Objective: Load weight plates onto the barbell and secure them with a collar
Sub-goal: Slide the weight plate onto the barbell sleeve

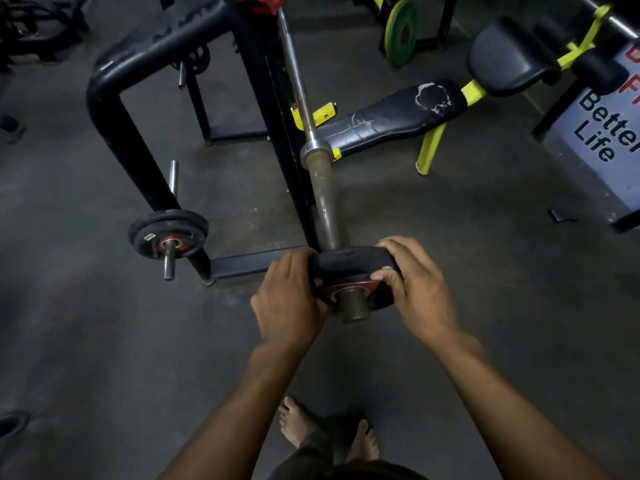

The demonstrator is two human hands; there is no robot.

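The long steel barbell point(301, 109) lay on the black steel rack point(273, 109), its long axis running from the far top of the view straight toward the person, and its dull brown loading sleeve point(323, 202) ended at the hands. One small black rubber weight plate with a red hub point(349, 271) sat on the very tip of that sleeve, so that only a short stub of sleeve stood clear on the near side. The left hand point(289, 299) was closed around the plate's left edge and the right hand point(415, 285) around its right edge, thumb on the near face; both were equally near. The inner shoulder point(313, 150) lay well apart up the sleeve, away from the person, so the coming push would probably run along that axis.

Counted: one barbell, one plate in hand, and what looked like two dark plates stacked on a storage peg point(168, 233) at the left. A red object point(258, 2) at the top edge might have been a collar; I could not tell.
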